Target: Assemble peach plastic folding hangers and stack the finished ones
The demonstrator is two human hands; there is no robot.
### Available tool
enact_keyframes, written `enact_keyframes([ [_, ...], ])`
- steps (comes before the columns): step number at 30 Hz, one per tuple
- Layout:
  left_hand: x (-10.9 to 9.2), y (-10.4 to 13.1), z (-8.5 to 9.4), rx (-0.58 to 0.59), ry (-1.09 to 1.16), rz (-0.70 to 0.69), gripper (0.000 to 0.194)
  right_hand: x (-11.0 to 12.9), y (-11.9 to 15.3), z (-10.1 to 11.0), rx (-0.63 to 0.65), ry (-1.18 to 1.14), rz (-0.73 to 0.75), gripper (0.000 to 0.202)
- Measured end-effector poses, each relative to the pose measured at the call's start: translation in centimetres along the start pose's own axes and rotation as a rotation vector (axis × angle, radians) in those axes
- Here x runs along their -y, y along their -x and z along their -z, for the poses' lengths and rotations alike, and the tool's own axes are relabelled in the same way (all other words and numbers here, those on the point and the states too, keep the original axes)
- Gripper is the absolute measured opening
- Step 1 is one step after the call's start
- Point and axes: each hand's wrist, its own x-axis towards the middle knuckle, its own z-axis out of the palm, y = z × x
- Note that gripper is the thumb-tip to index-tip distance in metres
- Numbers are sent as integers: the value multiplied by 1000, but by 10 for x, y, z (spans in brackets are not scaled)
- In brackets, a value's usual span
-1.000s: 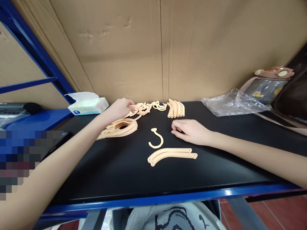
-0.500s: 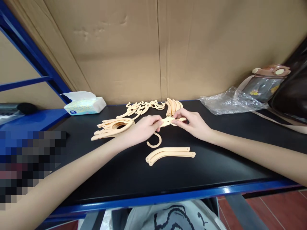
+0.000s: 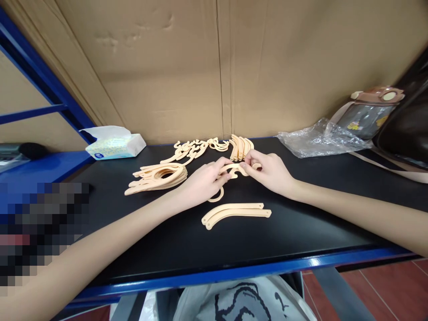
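Between my two hands is a beige plastic hanger (image 3: 236,167), partly hidden by my fingers. My left hand (image 3: 204,180) pinches its left part, and my right hand (image 3: 270,173) grips the right part with thumb and fingers. A curved beige hook (image 3: 220,195) shows just below my left hand; whether it joins the held hanger is hidden. Nearer the table edge lie two curved hanger arms (image 3: 237,211), side by side. Left of my left hand sits a stack of beige hangers (image 3: 157,177).
Several loose hook pieces (image 3: 190,149) and a row of curved arms (image 3: 241,148) lie by the cardboard wall (image 3: 160,76). A tissue pack (image 3: 115,142) stands back left. Crumpled clear plastic (image 3: 310,140) and a strapped bottle (image 3: 364,116) are back right. A blue edge (image 3: 234,275) borders the black table.
My left fingers have shifted their hold on the hanger, which now shows as a raised arch. Less of the hook below my left hand is visible. The view has shifted slightly.
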Motion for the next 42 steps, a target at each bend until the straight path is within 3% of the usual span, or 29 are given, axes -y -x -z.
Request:
enact_keyframes([
  [5, 1, 0, -12, 43, 121, -10, 37, -9, -6, -3, -19, -331, -50, 43],
  [11, 0, 1, -19, 38, 127, -66, 44, -19, -12, -8, -17, -600, -178, 42],
  [19, -2, 0, -9, -43, 77, -81, 25, -15, -10, -7, -9, -670, -142, 43],
  [24, -9, 2, -1, -29, 98, -91, 17, -14, -9, -6, -2, -656, -138, 49],
  [31, -13, 9, -6, -41, -194, -290, 16, -11, -8, -5, 83, -614, -109, 48],
  [38, -16, 10, -5, -156, -323, -545, 23, -7, -7, -4, 107, -576, -85, 48],
  [42, -11, 9, -6, -24, -405, -607, 26, -8, -7, -4, 107, -584, -90, 47],
])
